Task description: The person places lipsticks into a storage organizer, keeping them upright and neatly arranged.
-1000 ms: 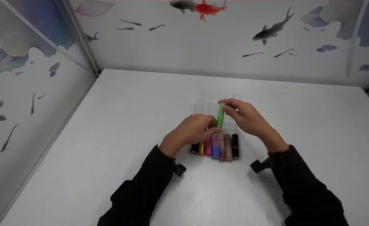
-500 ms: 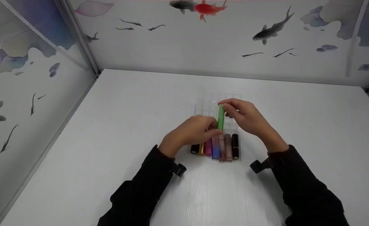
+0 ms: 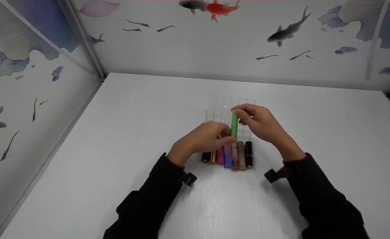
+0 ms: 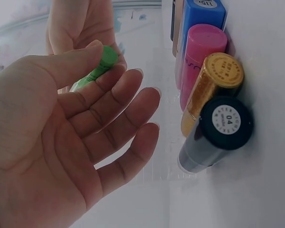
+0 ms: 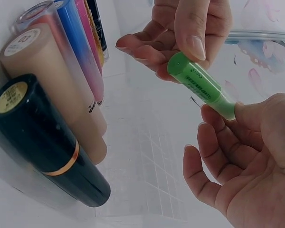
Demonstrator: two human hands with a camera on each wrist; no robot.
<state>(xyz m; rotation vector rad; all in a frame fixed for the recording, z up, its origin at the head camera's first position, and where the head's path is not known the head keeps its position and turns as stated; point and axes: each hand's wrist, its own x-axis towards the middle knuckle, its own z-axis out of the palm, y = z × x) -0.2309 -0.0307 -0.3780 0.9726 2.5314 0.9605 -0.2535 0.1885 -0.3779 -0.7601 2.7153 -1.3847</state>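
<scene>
A green lip balm tube (image 3: 234, 124) is held between both hands above a row of lip cosmetics. My left hand (image 3: 205, 136) pinches its near end between thumb and index finger; the other fingers spread loosely in the left wrist view. At the far end, my right hand (image 3: 260, 123) pinches the paler green part (image 5: 224, 106) between thumb and fingers. Beneath the hands, a clear compartment organizer (image 3: 215, 113) holds the row: a black tube (image 5: 50, 142), a beige tube (image 5: 52, 80), a blue one (image 4: 204, 16), a pink one (image 4: 206, 38), a gold one (image 4: 223, 69) and a dark-capped one (image 4: 225, 122).
The white table (image 3: 132, 109) extends around the organizer on all sides. Panels printed with fish (image 3: 286, 32) and leaves stand along its back and left edges. Both sleeves are black, with a small dark camera (image 3: 189, 179) at the left wrist and another (image 3: 272, 176) at the right.
The green lip balm tube has shifted slightly right and towards the person, and stands a bit straighter in the head view. Both hands keep their hold and have barely moved.
</scene>
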